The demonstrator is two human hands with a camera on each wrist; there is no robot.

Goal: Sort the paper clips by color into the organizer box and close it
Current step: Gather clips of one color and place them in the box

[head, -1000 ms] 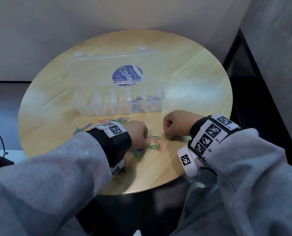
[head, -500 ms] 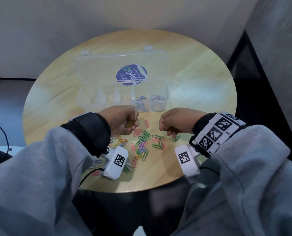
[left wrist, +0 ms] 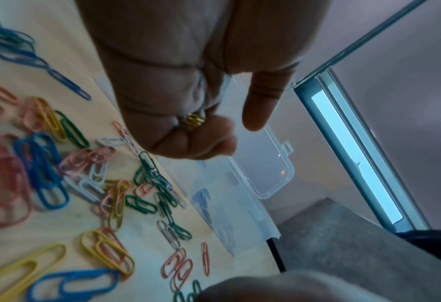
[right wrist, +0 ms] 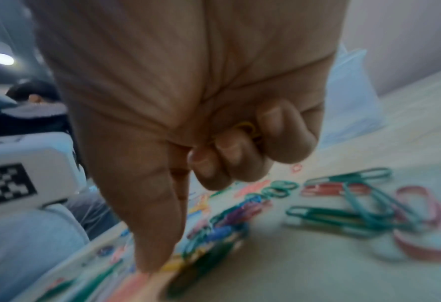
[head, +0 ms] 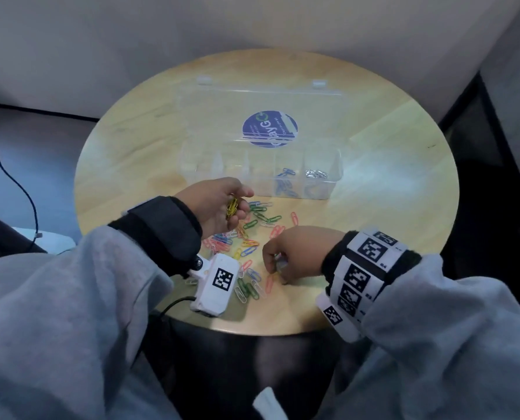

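Two hands sorting paper clips in front of an open clear box on a round wooden surface (head: 137, 165).

Low in the head view, right of centre, the right hand (head: 295, 253) is curled knuckles-up over the near edge of the loose clips (head: 249, 247), its fingers (right wrist: 239, 151) folded around a yellow clip (right wrist: 247, 128) and its thumb reaching down to the pile. Left of it, mid-frame, the left hand (head: 216, 204) is turned palm-up just above the surface, its fingers closed on a small bundle of yellow clips (head: 232, 206). The mixed pile lies between the hands and the box. Farther up, the organizer box (head: 261, 174) stands with its lid (head: 258, 113) laid back; blue clips (head: 286, 183) fill one compartment toward the right, silver clips (head: 316, 174) the rightmost one.
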